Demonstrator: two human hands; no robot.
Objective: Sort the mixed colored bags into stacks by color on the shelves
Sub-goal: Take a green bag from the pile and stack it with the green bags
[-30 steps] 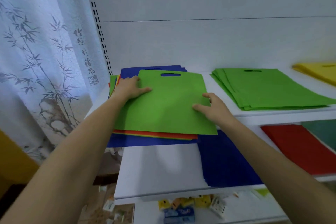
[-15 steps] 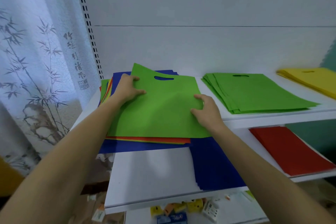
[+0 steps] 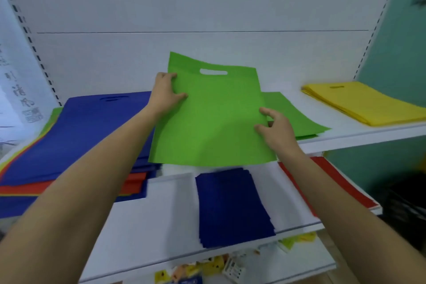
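Green bag (image 3: 214, 122) held above the upper shelf (image 3: 359, 138), dead centre, both hands on it! Left hand (image 3: 164, 93) pinches the edge at nine o'clock, thumb on top; right hand (image 3: 275, 130) has its grip curled round the edge at three. Behind it the green stack (image 3: 297, 117) is half hidden; yellow stack (image 3: 364, 104) at two o'clock runs out of frame; red stack (image 3: 362, 196) lies partly under the forearm. Count: one held bag, four sorted stacks including the blue stack (image 3: 232, 205) at six, one mixed pile (image 3: 92, 127) at nine. Clutter below: too blurred to name.
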